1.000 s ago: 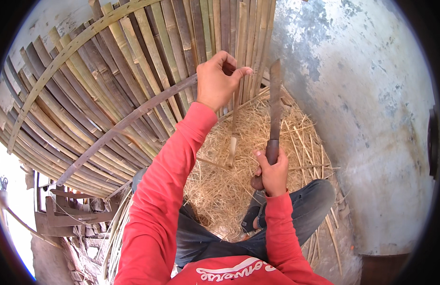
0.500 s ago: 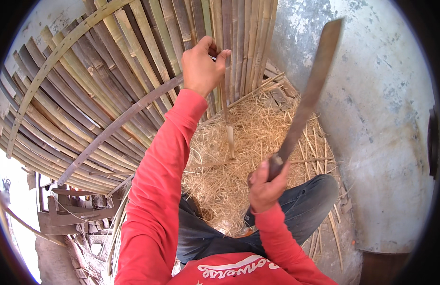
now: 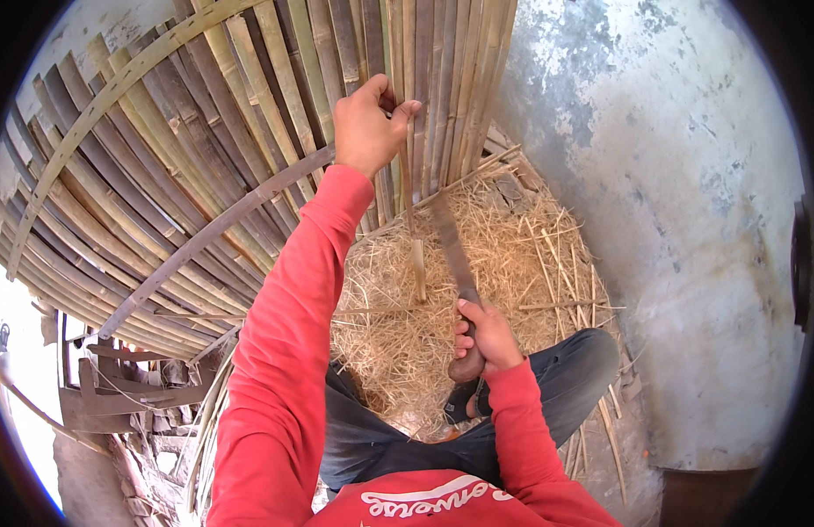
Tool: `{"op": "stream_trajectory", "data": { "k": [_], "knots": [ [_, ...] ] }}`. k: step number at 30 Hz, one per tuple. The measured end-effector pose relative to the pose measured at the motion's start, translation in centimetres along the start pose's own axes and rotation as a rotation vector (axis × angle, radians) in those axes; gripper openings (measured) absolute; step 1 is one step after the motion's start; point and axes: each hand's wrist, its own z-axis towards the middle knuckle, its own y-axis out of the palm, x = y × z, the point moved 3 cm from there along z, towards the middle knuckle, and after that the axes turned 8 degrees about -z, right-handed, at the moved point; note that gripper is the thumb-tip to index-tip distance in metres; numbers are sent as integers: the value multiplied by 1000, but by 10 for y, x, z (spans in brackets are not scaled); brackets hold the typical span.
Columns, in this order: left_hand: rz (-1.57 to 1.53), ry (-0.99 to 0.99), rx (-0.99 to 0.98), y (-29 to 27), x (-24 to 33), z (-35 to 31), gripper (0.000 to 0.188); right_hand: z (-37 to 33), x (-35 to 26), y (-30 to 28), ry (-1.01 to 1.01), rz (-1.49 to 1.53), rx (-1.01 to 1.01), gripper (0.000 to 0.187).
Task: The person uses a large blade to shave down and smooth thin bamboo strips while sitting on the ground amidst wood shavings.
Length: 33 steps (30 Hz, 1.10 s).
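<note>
Left hand [image 3: 372, 127]: thumb and fingers closed, pinching the upper end of a thin bamboo strip [image 3: 418, 262]; exact contact partly hidden. Strip hangs below that hand, over straw-like shavings [image 3: 376, 347]; whether its pale lower end touches them, cannot tell. Right hand [image 3: 488, 335]: wrapped round the handle of a long knife [image 3: 452, 241], blade just beside the strip. Judgement: strip light, springy, likely to split along the grain; best held at the top, clear of the edge. Knife stiff, probably blade-heavy; hold by handle only.
</note>
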Motion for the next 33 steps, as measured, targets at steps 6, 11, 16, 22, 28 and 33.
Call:
{"op": "stream_trajectory", "data": {
  "k": [6, 11, 16, 22, 28, 33],
  "knots": [
    [21, -10, 9, -2, -1, 0, 33, -37, -36, 37, -722, -346, 367, 23],
    [-36, 22, -3, 13, 7, 1, 33, -3, 42, 33, -811, -916, 598, 30],
    [-23, 16, -20, 11, 12, -2, 33, 41, 111, -12, -526, -946, 347, 24],
    [-87, 19, -72, 17, 13, -3, 32, 23, 27, -21, 38, -327, 71, 16],
    [29, 57, -12, 21, 20, 1, 32, -7, 13, -3, -425, -1155, 335, 31],
    [31, 90, -20, 24, 3, 7, 32, -6, 29, -16, -341, -894, 289, 32]
  ]
}}
